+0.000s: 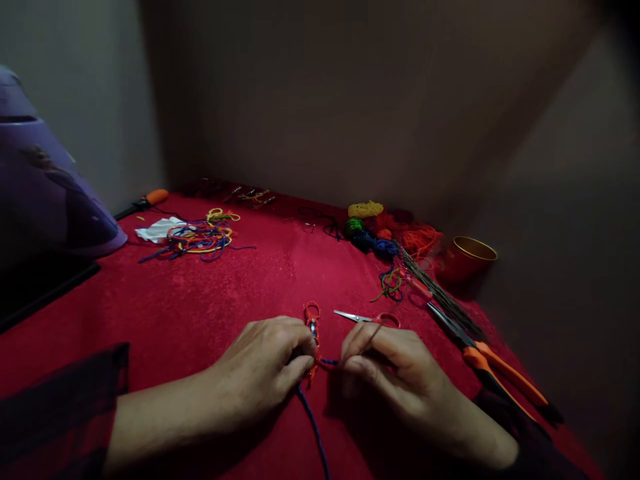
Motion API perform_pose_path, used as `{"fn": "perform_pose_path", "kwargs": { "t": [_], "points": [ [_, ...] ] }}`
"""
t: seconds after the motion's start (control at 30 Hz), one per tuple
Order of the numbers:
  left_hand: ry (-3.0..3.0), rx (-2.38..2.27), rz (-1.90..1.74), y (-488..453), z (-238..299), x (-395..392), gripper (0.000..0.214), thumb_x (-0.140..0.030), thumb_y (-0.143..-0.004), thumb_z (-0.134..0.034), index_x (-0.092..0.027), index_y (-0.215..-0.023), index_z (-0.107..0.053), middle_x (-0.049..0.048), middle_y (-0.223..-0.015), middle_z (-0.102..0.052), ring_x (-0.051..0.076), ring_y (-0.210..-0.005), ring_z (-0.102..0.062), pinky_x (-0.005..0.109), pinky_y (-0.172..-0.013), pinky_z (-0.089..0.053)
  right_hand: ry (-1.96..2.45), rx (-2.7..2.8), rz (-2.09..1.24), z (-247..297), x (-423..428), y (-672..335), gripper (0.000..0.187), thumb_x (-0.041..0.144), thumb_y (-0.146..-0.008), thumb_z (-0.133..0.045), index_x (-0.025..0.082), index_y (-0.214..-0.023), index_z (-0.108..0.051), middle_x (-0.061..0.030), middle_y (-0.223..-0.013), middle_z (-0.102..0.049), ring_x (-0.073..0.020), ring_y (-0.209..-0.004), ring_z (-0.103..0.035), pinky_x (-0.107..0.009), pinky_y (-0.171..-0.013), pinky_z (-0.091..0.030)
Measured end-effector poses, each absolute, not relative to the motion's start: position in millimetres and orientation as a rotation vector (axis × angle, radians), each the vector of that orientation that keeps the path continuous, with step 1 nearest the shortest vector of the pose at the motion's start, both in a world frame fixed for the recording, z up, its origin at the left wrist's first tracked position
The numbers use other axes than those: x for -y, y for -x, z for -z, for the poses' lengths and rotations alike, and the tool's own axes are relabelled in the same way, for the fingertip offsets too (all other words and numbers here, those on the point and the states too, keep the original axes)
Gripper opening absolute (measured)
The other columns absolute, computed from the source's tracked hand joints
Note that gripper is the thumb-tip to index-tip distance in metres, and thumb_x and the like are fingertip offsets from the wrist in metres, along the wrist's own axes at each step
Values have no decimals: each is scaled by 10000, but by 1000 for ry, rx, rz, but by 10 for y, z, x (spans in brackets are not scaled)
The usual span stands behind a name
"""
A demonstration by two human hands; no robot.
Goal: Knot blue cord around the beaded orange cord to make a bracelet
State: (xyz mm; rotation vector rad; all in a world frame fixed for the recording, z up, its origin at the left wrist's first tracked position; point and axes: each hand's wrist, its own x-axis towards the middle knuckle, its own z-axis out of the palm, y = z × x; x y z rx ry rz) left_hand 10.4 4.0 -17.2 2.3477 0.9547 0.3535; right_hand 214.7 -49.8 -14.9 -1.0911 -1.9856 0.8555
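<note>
My left hand (280, 357) pinches a narrow knotted cord piece (313, 327), orange-red with a loop at its top and dark blue and whitish bits along its middle. Between thumb and fingers, my right hand (385, 367) grips a blue cord (329, 362) that runs sideways from the knotted piece. Another length of blue cord (314, 420) trails from under my left hand toward the front edge of the view. Just beyond my right hand lie small scissors (357, 317) with red handles, partly hidden by the fingers.
Tangled colored cords (200, 237) lie on a white scrap at the left. Yarn balls (365, 210) and a red cup (467, 257) stand at the back right. Orange-handled pliers (480, 357) and thin sticks (440, 290) line the right edge. A purple container (50, 180) stands far left.
</note>
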Motion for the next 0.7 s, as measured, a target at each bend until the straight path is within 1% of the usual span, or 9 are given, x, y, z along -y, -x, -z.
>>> {"fn": "perform_pose_path", "kwargs": {
  "t": [0.1, 0.2, 0.37, 0.53, 0.7],
  "points": [
    [-2345, -952, -346, -100, 177, -44, 146, -113, -810, -518, -181, -717, -608, -18, -720, -598, 124, -663, -531, 213, -593, -355, 1027, 1904, -862, 194, 500, -2116, 110, 186, -917, -519, 183, -823, -576, -27, -753, -622, -153, -694, -587, -290, -642, -470],
    [-2342, -955, -339, -100, 175, -48, 143, -110, -811, -519, -181, -733, -615, -11, -741, -609, 131, -687, -547, 215, -609, -367, 983, 1904, -832, 266, 498, -2070, 100, 142, -901, -528, 189, -825, -571, -21, -758, -608, -145, -686, -572, -282, -633, -465],
    [-2344, -951, -328, -103, 175, -56, 141, -118, -823, -520, -184, -762, -628, -6, -751, -615, 137, -702, -555, 221, -628, -384, 912, 1930, -724, 341, 472, -2030, 107, 119, -876, -565, 198, -805, -551, -12, -751, -591, -141, -677, -560, -269, -614, -452],
    [-2333, -965, -332, -96, 182, -50, 128, -117, -821, -530, -182, -762, -623, -3, -757, -616, 138, -698, -552, 223, -626, -385, 866, 1933, -700, 356, 459, -2025, 148, 65, -874, -538, 206, -828, -536, -7, -767, -592, -138, -705, -569, -260, -633, -456],
    [-2325, -951, -331, -93, 192, -36, 126, -122, -828, -533, -182, -763, -623, -4, -770, -617, 138, -710, -552, 225, -634, -383, 833, 1929, -681, 389, 453, -2040, 153, 47, -867, -535, 199, -857, -540, -16, -798, -595, -135, -724, -570, -252, -645, -463]
  ]
}}
